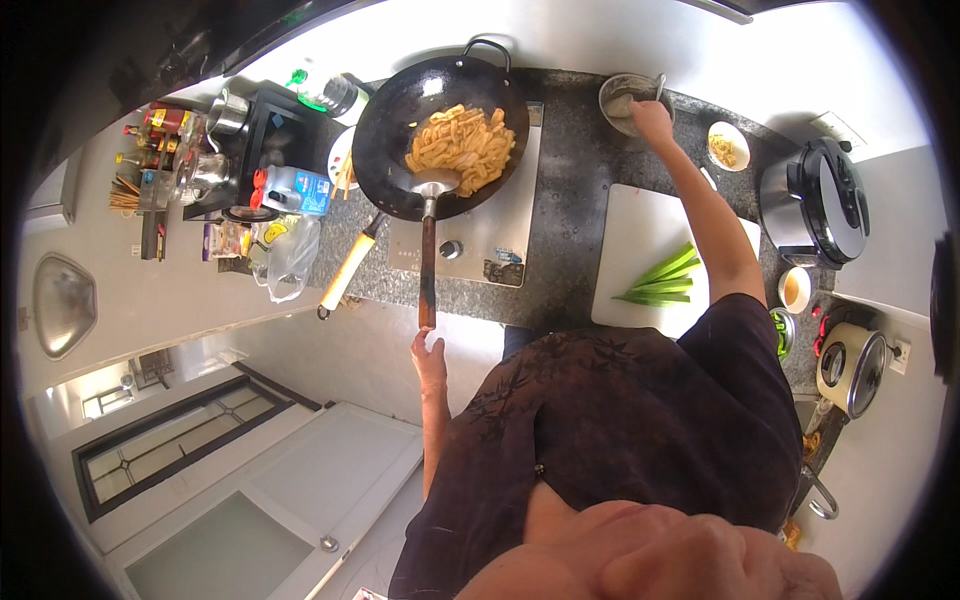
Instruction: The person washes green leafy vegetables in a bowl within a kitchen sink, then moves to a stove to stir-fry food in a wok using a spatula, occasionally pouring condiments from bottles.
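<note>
My left hand [429,364] is at the end of the wooden handle of a metal wok spatula [428,270]. A fingertip touches the handle's end, and the thumb stands apart. The spatula's blade rests in a black wok [386,135], against browned strips of food [465,146]. My right hand [651,120] reaches over a metal bowl [606,120] at the back of the counter. It grips a pale, rounded object [619,106] inside the bowl; what exactly it is, I cannot tell. A spoon-like handle [660,86] leans on the bowl's rim.
Green vegetable strips [664,285] lie on a white cutting board [611,255] under my right forearm. Further right are a small bowl of chopped food [727,146], a pressure cooker [810,202] and a rice cooker [847,367]. Left of the wok stand bottles, a blue-labelled jug [296,190] and a plastic bag [289,259].
</note>
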`<state>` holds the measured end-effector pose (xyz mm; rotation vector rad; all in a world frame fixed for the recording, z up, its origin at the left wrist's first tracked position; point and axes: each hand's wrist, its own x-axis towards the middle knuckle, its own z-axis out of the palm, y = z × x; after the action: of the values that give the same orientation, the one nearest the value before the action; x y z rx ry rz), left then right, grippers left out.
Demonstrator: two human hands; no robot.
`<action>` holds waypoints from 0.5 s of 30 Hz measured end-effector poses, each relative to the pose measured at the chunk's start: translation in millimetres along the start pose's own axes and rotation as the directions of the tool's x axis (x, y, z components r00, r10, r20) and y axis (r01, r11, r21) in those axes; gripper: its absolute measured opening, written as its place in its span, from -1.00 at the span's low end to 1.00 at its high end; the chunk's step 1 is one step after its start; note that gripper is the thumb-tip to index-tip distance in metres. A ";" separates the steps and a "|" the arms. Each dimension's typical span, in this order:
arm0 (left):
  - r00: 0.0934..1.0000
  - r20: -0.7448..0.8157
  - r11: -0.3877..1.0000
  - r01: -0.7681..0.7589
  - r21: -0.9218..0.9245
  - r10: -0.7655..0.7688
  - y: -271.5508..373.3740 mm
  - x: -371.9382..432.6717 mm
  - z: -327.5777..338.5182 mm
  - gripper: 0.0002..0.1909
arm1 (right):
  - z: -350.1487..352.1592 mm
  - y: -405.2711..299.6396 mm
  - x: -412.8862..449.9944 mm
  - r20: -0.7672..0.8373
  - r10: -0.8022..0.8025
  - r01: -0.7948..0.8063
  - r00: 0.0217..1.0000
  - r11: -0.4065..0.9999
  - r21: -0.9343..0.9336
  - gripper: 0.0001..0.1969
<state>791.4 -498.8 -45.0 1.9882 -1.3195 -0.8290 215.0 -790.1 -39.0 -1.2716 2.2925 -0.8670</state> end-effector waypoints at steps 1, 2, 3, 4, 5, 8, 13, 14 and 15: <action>1.000 -0.012 1.000 0.004 0.004 -0.004 -2.8 -0.7 1.3 -0.67 | 0.8 -1.2 -1.6 0.001 0.000 0.000 1.000 1.000 0.000 -0.58; 1.000 -0.023 1.000 0.007 0.009 -0.007 -5.4 -1.0 2.2 -0.66 | 0.5 -0.8 -4.8 0.084 -0.007 0.003 0.996 0.999 0.049 -0.59; 1.000 -0.026 1.000 0.008 0.008 -0.008 -7.3 -1.5 2.3 -0.66 | -0.4 -2.8 -8.6 0.167 -0.020 0.004 0.986 0.995 0.098 -0.61; 0.999 -0.015 0.999 0.033 0.008 -0.033 -9.1 -1.7 2.1 -0.64 | -2.1 -2.9 -14.7 0.167 -0.022 0.006 0.986 0.995 0.098 -0.61; 0.998 -0.005 0.998 0.058 0.009 -0.058 -10.8 -2.0 2.0 -0.63 | -4.2 -2.0 -22.4 0.143 -0.015 -0.011 0.990 0.983 0.182 -0.63; 0.998 0.022 0.997 0.066 -0.031 -0.066 -10.8 2.3 5.0 -0.61 | -18.3 27.0 -26.9 0.020 -0.121 0.109 0.992 0.948 0.300 -0.66; 0.996 0.006 0.995 0.093 -0.027 -0.093 -3.4 -4.3 1.4 -0.61 | -65.3 -16.9 -71.8 0.118 -0.003 -0.071 0.993 0.782 0.619 -0.72; 0.996 0.019 0.996 0.089 -0.026 -0.089 -0.5 -5.1 1.2 -0.61 | -74.0 -26.7 -79.0 0.111 -0.050 -0.029 0.993 0.788 0.615 -0.70; 0.995 0.007 0.995 0.097 -0.032 -0.096 1.7 -5.3 1.7 -0.61 | -81.8 -39.0 -86.7 0.108 -0.100 0.013 0.989 0.791 0.612 -0.68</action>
<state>787.6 -494.5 -43.8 2.0388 -1.2132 -0.8957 236.2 -704.6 50.2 -1.0550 1.6525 -1.3572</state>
